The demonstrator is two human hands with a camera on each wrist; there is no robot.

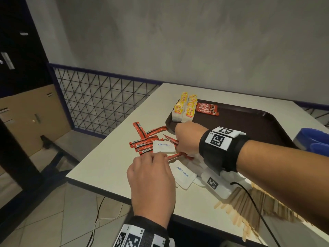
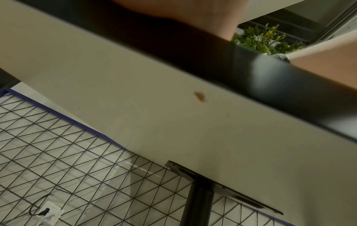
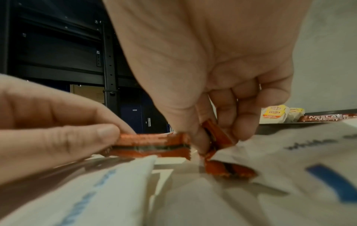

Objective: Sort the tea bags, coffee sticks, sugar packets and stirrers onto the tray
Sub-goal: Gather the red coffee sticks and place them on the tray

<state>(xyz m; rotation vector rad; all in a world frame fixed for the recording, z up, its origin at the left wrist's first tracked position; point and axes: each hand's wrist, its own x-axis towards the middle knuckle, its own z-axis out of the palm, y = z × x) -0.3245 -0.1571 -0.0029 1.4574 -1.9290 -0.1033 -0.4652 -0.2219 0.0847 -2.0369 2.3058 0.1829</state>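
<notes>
Red coffee sticks [image 1: 142, 139] lie scattered on the white table [image 1: 110, 161] left of the dark brown tray [image 1: 249, 122]. My left hand [image 1: 151, 177] pinches the end of one coffee stick [image 3: 152, 145] between thumb and fingers. My right hand [image 1: 187, 138] pinches another coffee stick [image 3: 214, 137] just beyond it. White sugar packets [image 1: 183, 172] lie under and around both hands. On the tray's far left corner stand yellow tea bags [image 1: 186, 108] and a few coffee sticks [image 1: 207, 109]. Wooden stirrers [image 1: 256, 205] lie in a heap at the near right.
A blue container [image 1: 313, 141] sits at the tray's right end. A black cable [image 1: 256, 205] runs across the stirrers. A wire-mesh railing [image 1: 99, 102] stands left of the table. In the left wrist view only the table's underside [image 2: 154, 107] and its black leg [image 2: 199, 203] show.
</notes>
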